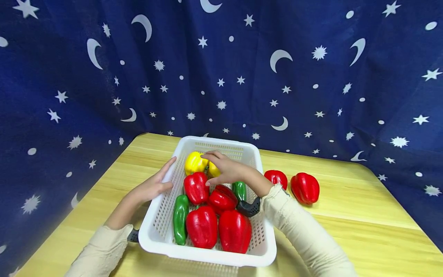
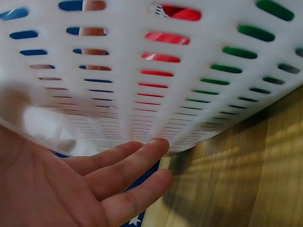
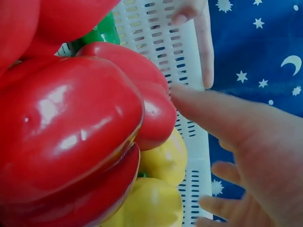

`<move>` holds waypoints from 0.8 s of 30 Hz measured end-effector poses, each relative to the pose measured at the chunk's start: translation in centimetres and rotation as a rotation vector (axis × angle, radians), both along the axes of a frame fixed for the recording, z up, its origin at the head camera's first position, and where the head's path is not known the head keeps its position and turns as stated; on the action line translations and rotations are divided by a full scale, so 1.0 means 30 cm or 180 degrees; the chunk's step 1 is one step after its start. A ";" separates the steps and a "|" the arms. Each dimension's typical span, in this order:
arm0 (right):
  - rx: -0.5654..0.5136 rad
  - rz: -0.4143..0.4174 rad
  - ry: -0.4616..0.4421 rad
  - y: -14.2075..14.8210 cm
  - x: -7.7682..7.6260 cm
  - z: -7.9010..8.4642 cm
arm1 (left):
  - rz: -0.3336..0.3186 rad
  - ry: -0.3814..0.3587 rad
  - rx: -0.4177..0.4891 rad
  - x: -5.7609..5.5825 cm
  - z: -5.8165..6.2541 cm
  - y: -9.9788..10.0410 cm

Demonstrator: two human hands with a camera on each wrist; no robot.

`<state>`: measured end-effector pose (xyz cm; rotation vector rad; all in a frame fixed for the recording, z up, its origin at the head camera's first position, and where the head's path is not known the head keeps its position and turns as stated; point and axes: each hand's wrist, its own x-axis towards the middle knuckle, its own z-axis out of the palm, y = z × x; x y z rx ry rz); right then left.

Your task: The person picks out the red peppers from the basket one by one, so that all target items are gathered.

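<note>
A person's left hand [image 1: 152, 187] rests, fingers extended, against a white perforated basket [image 1: 211, 256] on a wooden worktop [image 1: 360, 215]; the right hand [image 1: 225, 169], its grip spread and empty, hovers over two yellow bell peppers [image 1: 195, 162] inside, thumb beside a red bell pepper [image 1: 196, 188].

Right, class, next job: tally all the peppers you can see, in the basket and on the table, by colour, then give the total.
Red peppers: 6
Green peppers: 2
Yellow peppers: 2
Total visible: 10
</note>
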<state>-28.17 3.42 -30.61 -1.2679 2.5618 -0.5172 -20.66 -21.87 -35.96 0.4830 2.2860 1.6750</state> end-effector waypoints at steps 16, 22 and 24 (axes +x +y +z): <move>0.0303 0.0381 -0.0468 -0.017 0.014 -0.032 | -0.0005 -0.0007 0.0037 0.006 -0.001 0.004; 0.0368 0.0464 -0.0485 -0.023 0.006 -0.047 | 0.0001 0.0049 -0.0021 0.004 -0.003 0.004; 0.0385 0.0515 -0.0472 -0.027 0.002 -0.051 | 0.0007 0.0046 -0.0032 0.004 -0.003 0.002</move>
